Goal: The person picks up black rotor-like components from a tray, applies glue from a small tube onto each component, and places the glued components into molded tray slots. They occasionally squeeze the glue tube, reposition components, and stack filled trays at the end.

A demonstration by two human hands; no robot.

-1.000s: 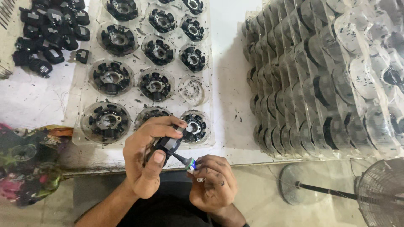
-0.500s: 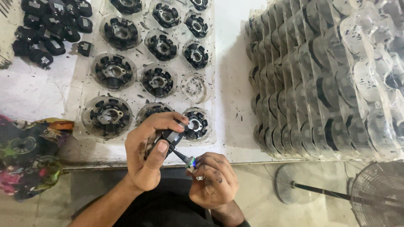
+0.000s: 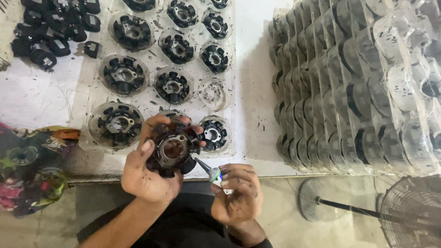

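Left hand point(image 3: 147, 177) grasps a black round motor part point(image 3: 173, 149) at the near edge of the white bench point(image 3: 250, 92). Right hand point(image 3: 236, 193) grips a small tube point(image 3: 212, 173), its pointed tip touching the part's lower rim, beside a clear tray point(image 3: 98, 98) of similar parts.

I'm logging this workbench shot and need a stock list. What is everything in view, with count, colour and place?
Stator core: one, black, held in the left hand.
Small tube with pointed nozzle: one, grey tip, in the right hand, tip at the core.
Clear tray: one, on the white table, holding about ten more black stator cores.
Small black parts: a loose pile, top left.
Stacked clear trays: many, right side.
Patterned cloth: one, multicoloured, left edge.
Standing fan: one, on the floor, lower right.
Left hand: grips the core.
Right hand: grips the tube.
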